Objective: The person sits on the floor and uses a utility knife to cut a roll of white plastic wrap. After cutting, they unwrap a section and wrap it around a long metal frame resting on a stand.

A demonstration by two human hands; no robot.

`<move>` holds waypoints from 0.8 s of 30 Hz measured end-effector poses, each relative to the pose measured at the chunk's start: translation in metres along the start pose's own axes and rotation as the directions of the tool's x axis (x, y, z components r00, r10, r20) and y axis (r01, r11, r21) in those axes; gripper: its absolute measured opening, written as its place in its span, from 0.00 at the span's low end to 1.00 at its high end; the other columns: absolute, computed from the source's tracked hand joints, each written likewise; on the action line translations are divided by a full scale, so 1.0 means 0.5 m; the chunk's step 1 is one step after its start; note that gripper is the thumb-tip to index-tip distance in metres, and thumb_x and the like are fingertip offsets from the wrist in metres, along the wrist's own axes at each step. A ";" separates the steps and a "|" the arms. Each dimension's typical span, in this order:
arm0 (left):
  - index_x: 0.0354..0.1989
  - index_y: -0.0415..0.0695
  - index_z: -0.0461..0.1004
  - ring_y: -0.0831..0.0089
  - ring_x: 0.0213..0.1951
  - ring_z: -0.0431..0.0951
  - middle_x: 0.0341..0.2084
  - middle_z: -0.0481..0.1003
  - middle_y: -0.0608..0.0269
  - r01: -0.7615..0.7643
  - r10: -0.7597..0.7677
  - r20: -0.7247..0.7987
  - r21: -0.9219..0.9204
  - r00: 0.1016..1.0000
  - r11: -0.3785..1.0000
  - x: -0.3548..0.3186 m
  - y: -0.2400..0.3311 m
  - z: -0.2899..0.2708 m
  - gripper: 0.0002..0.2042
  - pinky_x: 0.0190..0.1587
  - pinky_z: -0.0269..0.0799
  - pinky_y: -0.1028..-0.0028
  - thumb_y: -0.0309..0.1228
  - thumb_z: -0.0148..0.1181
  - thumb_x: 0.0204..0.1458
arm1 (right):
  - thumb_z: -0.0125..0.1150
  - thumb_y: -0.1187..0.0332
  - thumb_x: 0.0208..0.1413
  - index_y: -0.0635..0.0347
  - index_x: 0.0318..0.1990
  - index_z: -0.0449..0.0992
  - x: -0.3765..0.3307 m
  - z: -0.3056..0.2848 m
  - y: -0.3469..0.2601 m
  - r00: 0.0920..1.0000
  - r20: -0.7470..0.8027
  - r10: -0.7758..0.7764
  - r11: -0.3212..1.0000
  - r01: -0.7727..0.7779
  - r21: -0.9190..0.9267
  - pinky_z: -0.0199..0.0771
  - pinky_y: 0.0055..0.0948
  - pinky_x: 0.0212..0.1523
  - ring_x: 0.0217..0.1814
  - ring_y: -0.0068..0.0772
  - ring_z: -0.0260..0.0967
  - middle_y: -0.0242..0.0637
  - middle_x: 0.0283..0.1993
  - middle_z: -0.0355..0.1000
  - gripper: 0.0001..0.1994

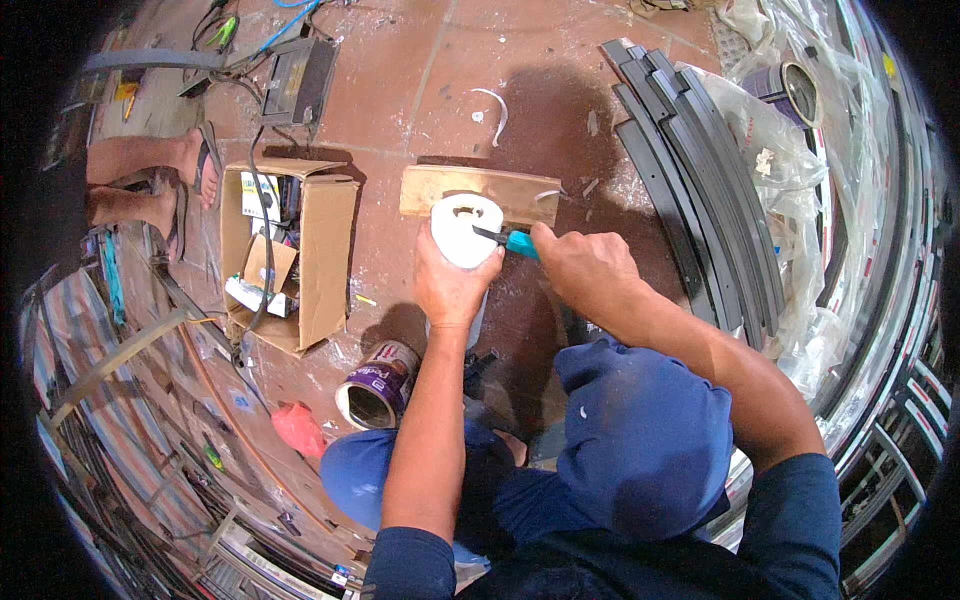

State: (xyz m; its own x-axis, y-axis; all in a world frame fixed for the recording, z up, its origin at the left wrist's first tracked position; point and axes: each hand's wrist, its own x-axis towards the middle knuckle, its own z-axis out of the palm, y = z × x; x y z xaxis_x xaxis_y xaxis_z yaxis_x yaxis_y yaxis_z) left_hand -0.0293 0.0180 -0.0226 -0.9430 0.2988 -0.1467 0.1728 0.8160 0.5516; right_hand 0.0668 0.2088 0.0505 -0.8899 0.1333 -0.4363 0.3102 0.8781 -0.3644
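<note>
My left hand (450,285) is wrapped around a white plastic container (456,243), holding it in front of me over the floor. An uneven hole shows in the container's top. My right hand (590,268) grips a knife (521,243) with a teal handle and a dark blade. Its blade tip reaches the container's top, just below the hole. A flat wooden board (532,206) lies on the floor beyond the container, which covers part of it. The container's lower part is mostly hidden behind my left hand and forearm.
An open cardboard box (325,265) with packages stands left, near another person's feet (206,170). An open tin (378,385) lies by my left knee. Long dark strips (690,170) are stacked right, beside clear plastic sheeting (800,230). A white curled strip (498,112) lies ahead.
</note>
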 end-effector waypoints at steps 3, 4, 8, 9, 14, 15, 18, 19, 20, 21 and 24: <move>0.72 0.45 0.64 0.45 0.58 0.82 0.56 0.81 0.44 0.035 -0.034 0.031 -0.025 0.999 0.999 0.004 0.009 0.001 0.53 0.59 0.78 0.52 0.47 0.87 0.36 | 0.60 0.67 0.66 0.56 0.51 0.73 0.016 0.018 -0.006 0.996 -0.085 -0.008 0.999 0.005 -0.033 0.85 0.51 0.31 0.33 0.54 0.87 0.49 0.32 0.84 0.09; 0.72 0.45 0.64 0.44 0.58 0.82 0.56 0.81 0.44 0.025 -0.024 0.037 -0.053 0.999 0.998 0.008 0.009 0.000 0.52 0.59 0.78 0.52 0.47 0.87 0.36 | 0.60 0.67 0.66 0.56 0.51 0.73 0.020 0.021 -0.010 0.995 -0.095 0.004 0.999 -0.008 -0.035 0.86 0.51 0.31 0.33 0.54 0.87 0.49 0.32 0.84 0.09; 0.71 0.45 0.65 0.45 0.57 0.83 0.56 0.80 0.44 0.060 -0.055 0.054 -0.093 0.997 0.994 0.011 -0.001 -0.013 0.51 0.58 0.79 0.51 0.47 0.87 0.36 | 0.59 0.66 0.66 0.55 0.47 0.75 0.008 0.015 -0.018 0.994 -0.112 0.008 0.997 -0.015 -0.069 0.85 0.50 0.29 0.33 0.48 0.88 0.45 0.31 0.85 0.06; 0.70 0.45 0.65 0.45 0.57 0.83 0.56 0.81 0.44 0.050 -0.045 0.050 -0.096 0.998 0.994 0.013 -0.001 -0.014 0.51 0.58 0.79 0.52 0.47 0.87 0.36 | 0.59 0.66 0.67 0.55 0.47 0.75 0.006 0.015 -0.014 0.996 -0.084 0.017 0.997 -0.023 -0.076 0.86 0.50 0.30 0.33 0.48 0.88 0.46 0.32 0.85 0.06; 0.69 0.44 0.67 0.47 0.55 0.84 0.54 0.83 0.47 0.033 -0.032 0.015 -0.024 0.999 0.999 0.016 0.004 -0.005 0.50 0.57 0.80 0.53 0.47 0.87 0.36 | 0.58 0.66 0.68 0.55 0.46 0.77 0.044 0.018 0.003 0.981 0.058 0.186 0.966 -0.172 -0.195 0.87 0.50 0.36 0.39 0.48 0.89 0.47 0.37 0.86 0.06; 0.68 0.44 0.68 0.47 0.54 0.84 0.53 0.83 0.47 0.021 -0.019 0.035 -0.062 0.999 0.998 0.014 0.018 0.006 0.49 0.57 0.80 0.53 0.47 0.87 0.36 | 0.60 0.64 0.67 0.56 0.46 0.77 0.064 0.048 0.073 0.974 0.095 0.204 0.968 -0.186 -0.170 0.87 0.50 0.38 0.41 0.50 0.89 0.46 0.39 0.87 0.07; 0.65 0.44 0.69 0.46 0.54 0.85 0.51 0.83 0.47 0.022 -0.014 0.058 -0.146 0.998 0.989 0.021 -0.006 -0.002 0.47 0.56 0.80 0.53 0.47 0.87 0.36 | 0.62 0.61 0.66 0.57 0.47 0.75 0.045 0.078 0.069 0.960 0.060 0.274 0.959 -0.268 -0.087 0.87 0.53 0.40 0.42 0.52 0.88 0.47 0.39 0.87 0.11; 0.66 0.44 0.69 0.46 0.54 0.85 0.51 0.83 0.46 0.022 -0.014 0.059 -0.136 0.998 0.991 0.024 -0.009 -0.007 0.47 0.56 0.80 0.52 0.47 0.87 0.36 | 0.62 0.60 0.66 0.57 0.47 0.75 0.030 0.060 0.072 0.962 0.057 0.266 0.962 -0.262 -0.074 0.86 0.54 0.40 0.42 0.54 0.88 0.48 0.39 0.87 0.11; 0.66 0.44 0.69 0.46 0.54 0.85 0.51 0.83 0.46 0.024 -0.016 0.061 -0.128 0.998 0.991 0.028 -0.011 -0.011 0.47 0.56 0.80 0.52 0.46 0.87 0.36 | 0.62 0.59 0.67 0.57 0.48 0.74 0.017 0.040 0.076 0.964 0.055 0.259 0.965 -0.255 -0.064 0.86 0.55 0.41 0.42 0.55 0.87 0.48 0.39 0.86 0.12; 0.66 0.44 0.69 0.46 0.54 0.84 0.51 0.83 0.45 0.026 -0.016 0.075 -0.124 0.997 0.992 0.020 -0.014 -0.015 0.47 0.56 0.80 0.52 0.46 0.87 0.36 | 0.61 0.60 0.67 0.56 0.50 0.69 -0.003 0.017 0.076 0.969 0.018 0.248 0.968 -0.248 0.045 0.82 0.58 0.44 0.42 0.61 0.85 0.53 0.36 0.84 0.13; 0.70 0.44 0.66 0.44 0.55 0.84 0.52 0.83 0.44 0.070 -0.047 0.153 -0.149 0.987 0.986 0.032 -0.034 -0.026 0.51 0.57 0.79 0.51 0.46 0.88 0.35 | 0.63 0.56 0.69 0.58 0.50 0.73 -0.042 -0.032 0.073 0.941 -0.155 0.301 0.941 -0.266 0.209 0.81 0.58 0.43 0.42 0.63 0.84 0.59 0.37 0.83 0.15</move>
State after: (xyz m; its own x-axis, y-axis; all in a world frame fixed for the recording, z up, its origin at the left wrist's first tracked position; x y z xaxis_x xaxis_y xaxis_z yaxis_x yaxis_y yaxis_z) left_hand -0.0512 0.0025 -0.0236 -0.8955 0.3322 -0.2962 0.0621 0.7523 0.6559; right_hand 0.0918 0.2455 0.0593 -0.7959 0.4610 -0.3926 0.5989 0.6945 -0.3987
